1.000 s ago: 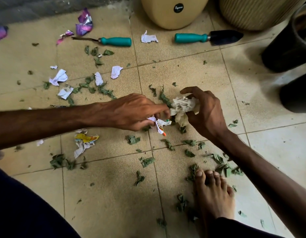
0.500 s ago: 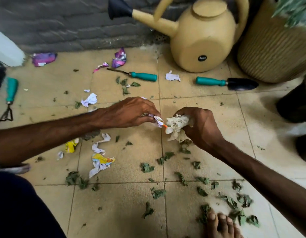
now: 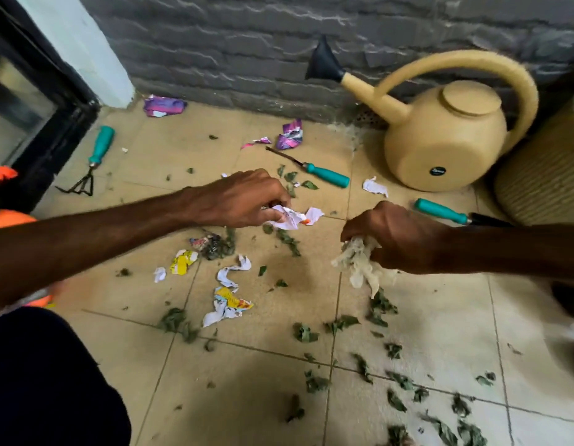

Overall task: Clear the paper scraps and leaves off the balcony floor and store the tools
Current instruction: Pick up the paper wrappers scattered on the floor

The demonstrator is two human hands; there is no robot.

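My left hand [image 3: 243,201] pinches a white paper scrap [image 3: 295,217] with an orange spot, held just above the tiled floor [image 3: 253,375]. My right hand [image 3: 388,236] grips a wad of pale crumpled paper [image 3: 359,262] that hangs below the fist. Loose scraps lie on the tiles: a yellow and white one [image 3: 229,305], a yellow one [image 3: 182,261], a white one [image 3: 374,187], and purple wrappers [image 3: 290,135] [image 3: 163,106]. Green leaf bits [image 3: 340,323] are scattered widely. Teal-handled tools lie about: a hand rake [image 3: 95,156], a weeder [image 3: 324,173], a trowel [image 3: 446,214].
A beige watering can [image 3: 446,146] stands against the grey brick wall [image 3: 263,49]. A ribbed beige planter [image 3: 543,185] fills the right edge. A black door frame [image 3: 50,123] is at the left. My dark-clad knee [image 3: 47,381] covers the lower left.
The view has tilted up toward the wall. My hands have drawn apart: the left lifted the white scrap away, and the right moved right with its wad.
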